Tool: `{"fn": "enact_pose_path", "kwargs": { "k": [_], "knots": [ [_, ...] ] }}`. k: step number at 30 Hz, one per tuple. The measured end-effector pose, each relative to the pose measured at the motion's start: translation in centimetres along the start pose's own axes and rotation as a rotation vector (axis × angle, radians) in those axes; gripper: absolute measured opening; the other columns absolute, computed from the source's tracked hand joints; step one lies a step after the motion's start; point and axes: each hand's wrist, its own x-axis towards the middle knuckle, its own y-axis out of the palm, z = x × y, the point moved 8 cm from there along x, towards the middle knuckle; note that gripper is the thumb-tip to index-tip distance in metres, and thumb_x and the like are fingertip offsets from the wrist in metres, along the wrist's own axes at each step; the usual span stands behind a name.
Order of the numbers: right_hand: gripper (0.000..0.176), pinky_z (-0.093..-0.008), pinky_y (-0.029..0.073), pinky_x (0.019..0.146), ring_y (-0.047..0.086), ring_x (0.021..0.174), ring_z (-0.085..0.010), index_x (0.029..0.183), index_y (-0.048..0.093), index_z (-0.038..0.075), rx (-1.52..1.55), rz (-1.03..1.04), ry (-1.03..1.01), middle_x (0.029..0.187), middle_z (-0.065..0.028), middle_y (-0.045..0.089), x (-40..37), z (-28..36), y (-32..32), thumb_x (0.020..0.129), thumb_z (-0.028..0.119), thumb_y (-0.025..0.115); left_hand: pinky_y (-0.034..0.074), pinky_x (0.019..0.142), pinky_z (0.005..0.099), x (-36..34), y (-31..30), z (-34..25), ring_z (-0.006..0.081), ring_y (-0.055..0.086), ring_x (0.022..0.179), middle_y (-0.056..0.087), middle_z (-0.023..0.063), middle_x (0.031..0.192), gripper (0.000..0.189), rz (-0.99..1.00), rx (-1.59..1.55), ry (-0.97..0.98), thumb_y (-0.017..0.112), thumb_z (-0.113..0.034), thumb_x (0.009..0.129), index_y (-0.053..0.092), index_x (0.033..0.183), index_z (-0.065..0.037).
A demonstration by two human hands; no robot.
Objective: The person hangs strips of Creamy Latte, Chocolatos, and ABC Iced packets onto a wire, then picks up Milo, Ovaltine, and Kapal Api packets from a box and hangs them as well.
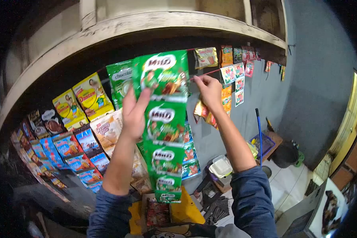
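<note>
A long strip of green Milo sachets (164, 121) hangs down in front of the other packets. My left hand (135, 115) grips the upper left part of this strip, thumb over its front. To the right of the strip's top, my right hand (208, 90) is closed in a pinch at a thin red line (211, 73). Behind the strip hangs a green chocolate packet (119, 75). Gold and red sachets (204, 112) hang just below my right hand.
Yellow Dancow packets (92, 95) and blue sachet strips (69, 148) hang at the left. White-and-red sachets (239, 83) hang at the right. A wooden beam (154, 22) crosses above. Below are a cardboard box (158, 212), plastic containers (222, 166) and a blue pole (259, 135).
</note>
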Motion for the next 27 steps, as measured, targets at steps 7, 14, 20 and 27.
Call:
{"fn": "enact_pose_path", "kwargs": {
  "k": [7,14,20,27],
  "knots": [
    [0.035,-0.0204,0.039,0.058,0.048,0.065,-0.0066,0.106,0.051,0.002,0.587,0.623,0.142,0.075,-0.0026,0.055,-1.1,0.1,5.5,0.073,0.011,0.057,0.039,0.079,0.0240,4.1,1.3,1.6,0.0108,0.051,0.087,0.054,0.0049,0.098,0.027,0.016,-0.296,-0.085,0.042,-0.020,0.087,0.046,0.106,-0.002],
    [0.024,-0.0243,0.042,0.064,0.054,0.069,-0.0112,0.084,0.060,-0.001,0.415,0.329,0.193,0.076,-0.0065,0.061,0.6,-2.7,5.3,0.074,0.021,0.055,0.040,0.077,0.0251,4.2,0.8,5.7,0.0118,0.052,0.085,0.056,0.0059,0.096,0.024,-0.032,-0.231,-0.241,0.042,-0.019,0.086,0.048,0.103,-0.002],
    [0.035,-0.0197,0.021,0.044,0.029,0.049,-0.0024,0.080,0.059,0.002,0.609,0.467,0.358,0.053,0.0076,0.036,-1.1,0.6,3.2,0.080,0.037,0.052,0.044,0.076,0.0300,0.9,1.3,10.3,0.0165,0.055,0.085,0.055,0.0091,0.097,0.022,-0.057,-0.244,-0.592,0.040,-0.013,0.085,0.046,0.103,-0.003],
    [0.022,-0.0200,0.038,0.059,0.049,0.063,-0.0061,0.081,0.059,0.002,0.126,0.728,0.127,0.073,-0.0016,0.059,-3.8,-2.8,6.7,0.074,0.022,0.062,0.040,0.083,0.0318,-4.0,1.5,14.2,0.0176,0.049,0.097,0.050,0.0102,0.107,0.029,-0.037,-0.157,-0.638,0.039,-0.009,0.084,0.038,0.113,-0.001]
  ]
}}
